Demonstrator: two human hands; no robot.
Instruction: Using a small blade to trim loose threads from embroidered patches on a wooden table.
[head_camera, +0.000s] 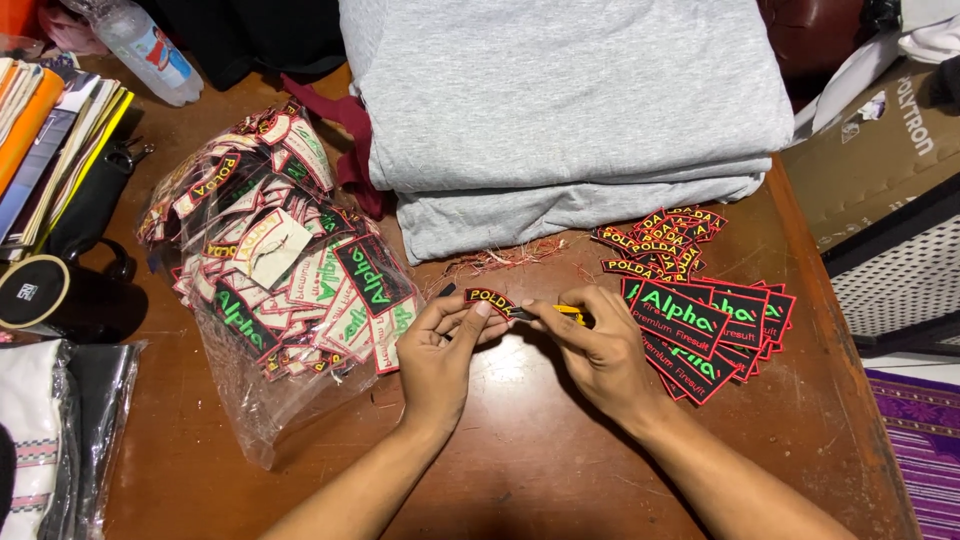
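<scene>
On the tabletop (520, 450), left to right: bag (275, 270) of patches, then left hand (440, 350) pinching a curved patch (490, 298) — long axis crosswise — and right hand (600, 345) closed on a yellow-handled snip (570, 312) just beside it.

- A brown wooden table (520, 440) fills most of the view; its top is scuffed and shines softly under even indoor light.
- At the far edge lies a stack of folded grey cloth (560, 90).
- To the left stand a pile of books (50, 130), a clear plastic bottle (150, 45) lying on its side, and a black mug (40, 290).
- On the right, past the table's edge, are a cardboard box (880, 150) and a purple patterned mat (925, 440) on the floor.
</scene>
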